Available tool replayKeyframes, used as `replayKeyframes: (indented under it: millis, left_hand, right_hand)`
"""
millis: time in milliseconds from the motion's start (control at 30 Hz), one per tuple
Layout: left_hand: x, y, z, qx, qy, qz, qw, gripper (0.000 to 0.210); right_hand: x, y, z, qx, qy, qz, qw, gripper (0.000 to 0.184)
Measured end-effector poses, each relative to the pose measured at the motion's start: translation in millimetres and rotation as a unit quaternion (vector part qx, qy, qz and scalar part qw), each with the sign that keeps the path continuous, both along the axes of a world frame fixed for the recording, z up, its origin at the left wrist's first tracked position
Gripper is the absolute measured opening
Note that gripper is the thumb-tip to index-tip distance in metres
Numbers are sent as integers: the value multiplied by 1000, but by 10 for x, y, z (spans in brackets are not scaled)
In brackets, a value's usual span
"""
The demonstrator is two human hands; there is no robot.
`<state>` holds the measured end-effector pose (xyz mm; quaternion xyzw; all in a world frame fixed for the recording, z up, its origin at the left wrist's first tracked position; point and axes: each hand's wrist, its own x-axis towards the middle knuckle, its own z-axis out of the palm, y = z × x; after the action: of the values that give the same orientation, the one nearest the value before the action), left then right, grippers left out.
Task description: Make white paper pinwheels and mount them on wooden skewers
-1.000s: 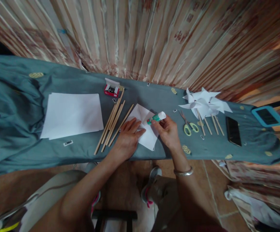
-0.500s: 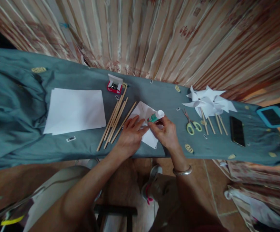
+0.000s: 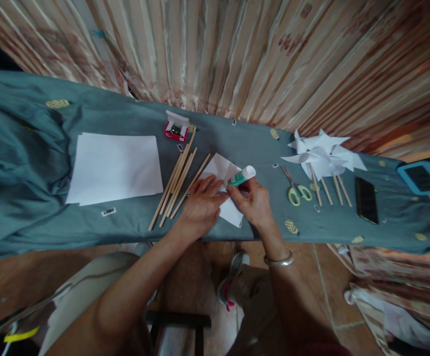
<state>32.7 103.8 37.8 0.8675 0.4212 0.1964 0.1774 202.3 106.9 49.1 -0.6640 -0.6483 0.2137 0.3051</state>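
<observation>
Sticks (image 3: 179,180) are laid near the left hand (image 3: 201,207), by which, fingers loosely spread, the paper (image 3: 231,212) is pressed to the bench (image 3: 252,136), seemingly for steadiness; glue (image 3: 242,176) is pinched, tilted, by the right hand (image 3: 254,200), apparently for control.

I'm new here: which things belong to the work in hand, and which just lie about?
Seemingly part of the work:
- glue stick in the right hand
- creased paper under the left hand
- paper stack, wooden sticks, red box, scissors, pinwheels

Probably just lying about:
- phone
- blue-framed object
</observation>
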Motion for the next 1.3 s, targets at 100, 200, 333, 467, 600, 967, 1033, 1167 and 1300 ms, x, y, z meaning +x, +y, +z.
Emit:
replayKeyframes:
  millis: [100,200,333,467,600,967,1033,1167,1300]
  left_hand:
    - [0,0,7,-1,7,0,1000,48]
    - [-1,-1,3,-2,4,-2,1000,48]
    - [0,-1,-17,-7,-3,1,1000,48]
    - [2,1,-24,-4,-6,3,1000,47]
    - [5,-1,-13,-3,3,2,1000,47]
    - [15,-11,-14,-13,5,10,1000,46]
    - [16,-7,-17,-19,5,9,1000,46]
    - [16,-8,-28,-19,-2,8,1000,47]
    - [15,-13,-27,-7,5,10,1000,47]
  right_hand:
    - [-13,-8,0,3,-4,-8,1000,24]
    - [-24,-18,-2,10,1,-18,1000,24]
    - [-11,-21,-22,8,17,-32,999,26]
    - [7,-18,-35,4,40,-35,999,27]
    - [-20,-20,-21,3,17,-32,999,24]
    - [-99,-46,-24,31,-26,-24,999,21]
    - [-106,-44,-23,30,-30,-25,999,20]
    - [-109,-32,-39,41,-31,-17,999,19]
    - [-100,-15,-70,59,-29,-7,998,18]
